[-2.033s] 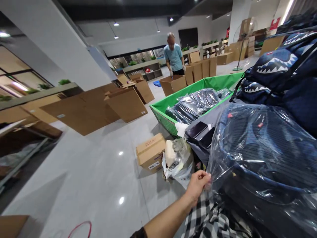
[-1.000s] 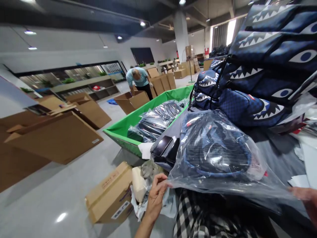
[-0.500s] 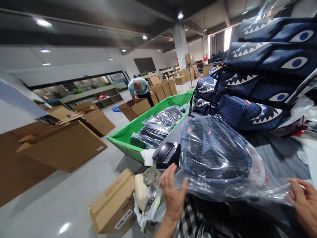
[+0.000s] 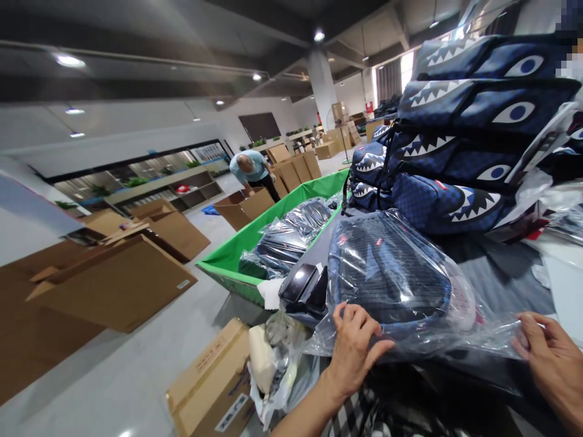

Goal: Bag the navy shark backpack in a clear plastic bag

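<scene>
A dark blue backpack (image 4: 387, 267) lies inside a clear plastic bag (image 4: 423, 343) on the table in front of me. My left hand (image 4: 357, 343) rests on the bag's near edge, its thumb held apart from the bent fingers. At the right, my right hand (image 4: 546, 352) pinches the stretched, loose end of the plastic between thumb and fingers. Just left of the backpack sits a glossy black device (image 4: 300, 285). Behind it rises a stack of blue checked backpacks (image 4: 460, 133) with shark teeth and eyes.
A green-sided bin (image 4: 223, 255) holds several wrapped bags (image 4: 291, 230). Below it stand a taped carton (image 4: 209, 370) and an open bag of packing bits (image 4: 268, 370). Large open cartons (image 4: 122, 279) cover the floor at left. A person (image 4: 250, 170) bends over a box farther back.
My left hand has moved right and onto the near edge of the plastic bag. The right hand keeps its pinch on the plastic. The view has shifted slightly.
</scene>
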`<state>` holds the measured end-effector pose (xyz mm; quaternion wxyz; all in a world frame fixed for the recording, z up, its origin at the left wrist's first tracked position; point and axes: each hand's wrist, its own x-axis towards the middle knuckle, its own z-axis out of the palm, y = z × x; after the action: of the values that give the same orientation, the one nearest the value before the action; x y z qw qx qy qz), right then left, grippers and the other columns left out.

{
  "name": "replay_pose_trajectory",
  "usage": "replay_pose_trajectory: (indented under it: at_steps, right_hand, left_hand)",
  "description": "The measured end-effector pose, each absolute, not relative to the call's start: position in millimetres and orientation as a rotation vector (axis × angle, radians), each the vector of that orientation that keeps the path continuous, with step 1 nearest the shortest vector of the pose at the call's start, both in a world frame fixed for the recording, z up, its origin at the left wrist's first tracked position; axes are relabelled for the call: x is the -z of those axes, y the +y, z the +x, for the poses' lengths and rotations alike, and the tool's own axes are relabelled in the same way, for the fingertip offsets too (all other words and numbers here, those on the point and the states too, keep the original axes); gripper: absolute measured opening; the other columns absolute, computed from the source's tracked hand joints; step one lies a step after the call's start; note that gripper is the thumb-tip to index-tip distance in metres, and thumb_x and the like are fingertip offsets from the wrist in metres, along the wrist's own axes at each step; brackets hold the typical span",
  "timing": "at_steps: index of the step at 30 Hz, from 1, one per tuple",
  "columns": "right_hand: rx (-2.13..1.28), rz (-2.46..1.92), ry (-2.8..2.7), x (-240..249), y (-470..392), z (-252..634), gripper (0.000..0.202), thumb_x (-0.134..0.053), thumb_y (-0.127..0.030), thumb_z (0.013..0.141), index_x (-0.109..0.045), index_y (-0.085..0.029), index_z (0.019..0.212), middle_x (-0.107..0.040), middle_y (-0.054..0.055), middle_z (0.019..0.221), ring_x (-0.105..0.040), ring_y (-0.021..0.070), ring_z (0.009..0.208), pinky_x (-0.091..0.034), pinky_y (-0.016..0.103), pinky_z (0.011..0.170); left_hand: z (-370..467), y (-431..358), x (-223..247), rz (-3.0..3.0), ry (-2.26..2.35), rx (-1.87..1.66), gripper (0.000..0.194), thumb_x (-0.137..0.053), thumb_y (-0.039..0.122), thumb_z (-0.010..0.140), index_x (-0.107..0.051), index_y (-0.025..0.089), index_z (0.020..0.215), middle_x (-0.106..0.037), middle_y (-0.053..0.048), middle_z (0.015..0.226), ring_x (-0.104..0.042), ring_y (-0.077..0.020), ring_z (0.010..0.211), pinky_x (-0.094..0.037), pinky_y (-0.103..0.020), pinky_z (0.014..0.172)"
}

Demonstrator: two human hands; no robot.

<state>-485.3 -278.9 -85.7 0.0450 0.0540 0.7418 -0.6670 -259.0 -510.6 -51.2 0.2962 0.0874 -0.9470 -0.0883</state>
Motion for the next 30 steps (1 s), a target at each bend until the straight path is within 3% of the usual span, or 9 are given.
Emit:
replay_pose_trajectory:
  at_steps: [3, 7, 10, 12, 15, 17, 20, 26, 30]
  right_hand:
    - [1.970, 0.126, 2.368, 85.9, -276.5, -486.5, 0.058, -0.062, -0.073, 0.054, -0.062, -0.022, 0.083, -0.054, 0.001, 0.062, -0.047, 0.0165, 0.052, -0.040, 0.034, 0.045]
    - [1.979, 0.119, 2.439, 95.9, -270.5, -491.1, 0.057, -0.064, -0.072, 0.055, -0.063, -0.023, 0.085, -0.057, 0.002, 0.067, -0.054, 0.0193, 0.059, -0.049, 0.035, 0.054]
    - [1.924, 0.134, 2.367, 102.8, -273.8, -499.1, 0.060, -0.069, -0.072, 0.050, -0.065, -0.022, 0.084, -0.054, 0.000, 0.062, -0.052, 0.0189, 0.058, -0.049, 0.034, 0.054]
    - [1.837, 0.073, 2.316, 105.3, -279.2, -507.2, 0.059, -0.069, -0.072, 0.046, -0.065, -0.021, 0.076, -0.055, 0.001, 0.059, -0.050, 0.0182, 0.057, -0.044, 0.032, 0.051]
    - [1.749, -0.007, 2.278, 105.9, -282.9, -518.2, 0.055, -0.066, -0.072, 0.044, -0.061, -0.020, 0.061, -0.055, 0.002, 0.056, -0.045, 0.0158, 0.053, -0.036, 0.030, 0.047]
    - [1.691, -0.012, 2.339, 105.2, -279.5, -520.9, 0.055, -0.060, -0.075, 0.048, -0.058, -0.021, 0.059, -0.048, 0.000, 0.048, -0.040, 0.0144, 0.047, -0.032, 0.030, 0.046]
    - [1.606, -0.048, 2.513, 106.5, -272.5, -518.8, 0.057, -0.052, -0.079, 0.057, -0.057, -0.023, 0.060, -0.040, -0.002, 0.042, -0.041, 0.0156, 0.042, -0.034, 0.032, 0.047]
    - [1.490, -0.237, 2.559, 115.4, -281.1, -525.5, 0.070, -0.052, -0.092, 0.056, -0.056, -0.022, 0.055, -0.048, 0.002, 0.046, -0.049, 0.0182, 0.050, -0.036, 0.032, 0.052]
    - [1.793, -0.124, 2.436, 108.7, -254.3, -533.9, 0.071, -0.061, -0.089, 0.054, -0.065, -0.020, 0.071, -0.064, 0.005, 0.064, -0.058, 0.0206, 0.060, -0.043, 0.031, 0.054]
  left_hand:
    - [-262.4, -513.0, 47.3, 0.153, -2.548, 0.133, 0.015, -0.071, 0.033, 0.095, -0.064, 0.023, 0.086, -0.070, 0.002, 0.087, -0.059, -0.0201, 0.097, -0.027, -0.050, 0.109]
    - [-273.8, -525.7, 47.7, 0.051, -2.535, -0.079, 0.023, -0.055, 0.027, 0.104, -0.062, 0.020, 0.084, -0.069, 0.001, 0.083, -0.060, -0.0199, 0.099, -0.029, -0.049, 0.110]
    - [-282.4, -538.0, 49.3, 0.130, -2.676, 0.211, 0.036, -0.046, 0.031, 0.107, -0.060, 0.019, 0.077, -0.067, -0.001, 0.084, -0.058, -0.0189, 0.092, -0.041, -0.040, 0.091]
    - [-285.9, -544.0, 50.0, 0.208, -2.785, 0.435, 0.041, -0.045, 0.034, 0.108, -0.058, 0.018, 0.073, -0.066, -0.002, 0.084, -0.056, -0.0186, 0.090, -0.040, -0.037, 0.081]
    - [-286.5, -547.8, 51.2, 0.238, -2.873, 0.533, 0.044, -0.041, 0.035, 0.109, -0.058, 0.019, 0.072, -0.066, -0.002, 0.083, -0.054, -0.0196, 0.089, -0.038, -0.037, 0.079]
    - [-284.6, -547.5, 53.3, 0.215, -2.864, 0.569, 0.047, -0.037, 0.037, 0.109, -0.058, 0.019, 0.071, -0.065, -0.003, 0.083, -0.054, -0.0198, 0.089, -0.038, -0.037, 0.078]
    - [-281.8, -545.0, 59.1, 0.173, -2.765, 0.519, 0.050, -0.032, 0.038, 0.110, -0.057, 0.019, 0.072, -0.065, -0.004, 0.082, -0.054, -0.0198, 0.087, -0.038, -0.036, 0.077]
    - [-285.0, -545.1, 68.5, 0.147, -2.687, 0.438, 0.052, -0.030, 0.038, 0.110, -0.057, 0.019, 0.070, -0.063, -0.004, 0.077, -0.054, -0.0195, 0.082, -0.039, -0.036, 0.075]
    - [-287.5, -549.8, 68.4, 0.138, -2.686, 0.482, 0.055, -0.031, 0.042, 0.110, -0.057, 0.020, 0.066, -0.064, -0.004, 0.074, -0.056, -0.0198, 0.079, -0.042, -0.036, 0.073]
